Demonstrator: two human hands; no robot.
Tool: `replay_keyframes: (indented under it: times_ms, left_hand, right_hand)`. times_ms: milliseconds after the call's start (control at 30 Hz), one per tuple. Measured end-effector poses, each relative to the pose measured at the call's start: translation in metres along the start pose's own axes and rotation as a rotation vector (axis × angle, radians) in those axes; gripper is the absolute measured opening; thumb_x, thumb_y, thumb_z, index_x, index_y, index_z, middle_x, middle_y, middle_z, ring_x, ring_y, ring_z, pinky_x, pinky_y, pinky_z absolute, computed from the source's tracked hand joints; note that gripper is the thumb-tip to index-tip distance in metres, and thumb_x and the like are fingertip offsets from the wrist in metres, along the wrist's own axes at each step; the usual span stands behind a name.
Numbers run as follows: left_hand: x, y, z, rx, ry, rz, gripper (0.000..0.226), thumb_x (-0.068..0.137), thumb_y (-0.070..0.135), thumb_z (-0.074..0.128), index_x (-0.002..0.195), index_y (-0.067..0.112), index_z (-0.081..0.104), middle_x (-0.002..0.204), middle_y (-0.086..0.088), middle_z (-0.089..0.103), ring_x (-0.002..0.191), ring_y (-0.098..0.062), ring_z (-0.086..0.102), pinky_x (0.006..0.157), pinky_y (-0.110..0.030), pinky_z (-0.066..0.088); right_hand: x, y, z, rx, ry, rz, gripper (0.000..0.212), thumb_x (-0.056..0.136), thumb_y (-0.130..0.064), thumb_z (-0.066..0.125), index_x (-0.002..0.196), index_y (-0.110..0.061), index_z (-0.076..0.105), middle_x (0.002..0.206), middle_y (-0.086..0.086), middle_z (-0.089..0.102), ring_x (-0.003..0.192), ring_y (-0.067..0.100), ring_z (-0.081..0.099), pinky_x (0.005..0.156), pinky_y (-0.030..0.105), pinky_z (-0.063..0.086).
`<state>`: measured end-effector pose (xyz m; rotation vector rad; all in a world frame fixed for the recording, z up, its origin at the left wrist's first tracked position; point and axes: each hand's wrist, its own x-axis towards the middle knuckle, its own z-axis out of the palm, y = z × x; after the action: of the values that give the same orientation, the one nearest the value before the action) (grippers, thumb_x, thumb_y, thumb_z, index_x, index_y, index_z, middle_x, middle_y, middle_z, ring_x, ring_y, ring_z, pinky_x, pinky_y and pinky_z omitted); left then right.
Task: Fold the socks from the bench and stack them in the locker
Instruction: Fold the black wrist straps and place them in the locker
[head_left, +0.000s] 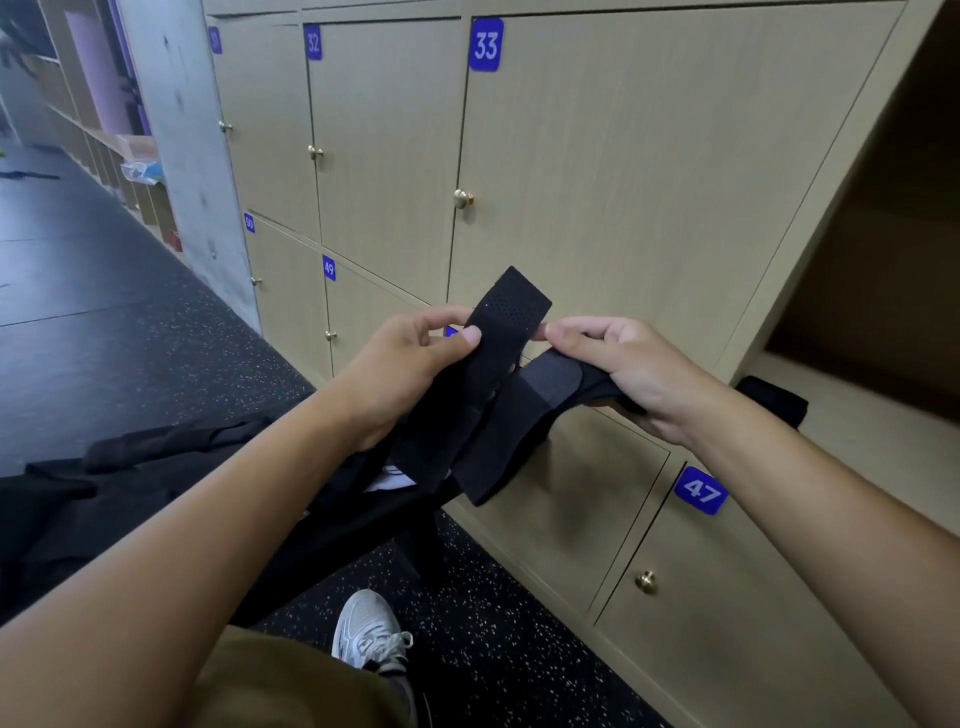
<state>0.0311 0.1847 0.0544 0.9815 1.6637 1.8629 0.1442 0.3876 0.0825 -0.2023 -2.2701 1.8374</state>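
I am reaching my left arm forward from the lower left, and my left hand (415, 358) is pinching one black sock (498, 332) between thumb and curled fingers (470, 335), its perforated end standing up above my grip. The sock is hanging in the air in front of the locker doors (623, 182), above the black desk (156, 499) where dark clothes are lying. To the right, my right hand (618, 369) is coming in from the lower right with the wrist bent, its fingers curled round a second black sock (519, 415), which is drooping below it. Further right, a folded black sock (774, 402) is lying on the floor of the open locker (857, 395).
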Motion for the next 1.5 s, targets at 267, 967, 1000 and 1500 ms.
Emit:
replay_keyframes:
  times_ms: [267, 967, 1000, 1500]
  left_hand:
    - [0.0, -0.003, 0.005, 0.092, -0.012, -0.004, 0.018, 0.105, 0.015, 0.056, 0.109, 0.008, 0.073, 0.098, -0.022, 0.076, 0.081, -0.026, 0.071, 0.069, -0.029, 0.059]
    - [0.001, 0.0, 0.009, 0.279, 0.237, -0.031, 0.011, 0.097, 0.02, 0.07, 0.104, 0.011, 0.071, 0.087, -0.025, 0.075, 0.081, -0.045, 0.073, 0.074, -0.051, 0.061]
    - [0.0, 0.001, 0.009, 0.269, 0.237, -0.026, 0.01, 0.098, 0.018, 0.068, 0.107, 0.012, 0.07, 0.088, -0.027, 0.075, 0.082, -0.047, 0.072, 0.072, -0.051, 0.061]
    - [0.001, 0.0, 0.012, 0.2, 0.165, 0.107, 0.032, 0.101, -0.006, 0.046, 0.102, 0.006, 0.076, 0.097, -0.024, 0.075, 0.081, -0.023, 0.067, 0.072, -0.029, 0.055]
  right_hand:
    - [0.006, 0.004, -0.005, 0.119, 0.122, 0.06, 0.049, 0.081, -0.046, 0.082, 0.119, -0.017, 0.072, 0.106, 0.009, 0.076, 0.097, 0.027, 0.066, 0.093, 0.046, 0.048]
    - [-0.01, 0.002, -0.01, -0.015, -0.136, 0.057, 0.04, 0.088, -0.031, 0.07, 0.125, -0.014, 0.071, 0.108, 0.009, 0.076, 0.091, 0.02, 0.069, 0.082, 0.031, 0.054]
    - [-0.01, 0.002, -0.009, -0.034, -0.155, 0.047, 0.037, 0.09, -0.03, 0.069, 0.123, -0.016, 0.072, 0.102, 0.004, 0.076, 0.087, 0.017, 0.07, 0.077, 0.026, 0.056]
    - [-0.007, 0.006, 0.004, -0.009, -0.108, 0.055, 0.039, 0.089, -0.024, 0.072, 0.126, -0.012, 0.068, 0.109, 0.01, 0.077, 0.093, 0.023, 0.075, 0.075, 0.03, 0.057]
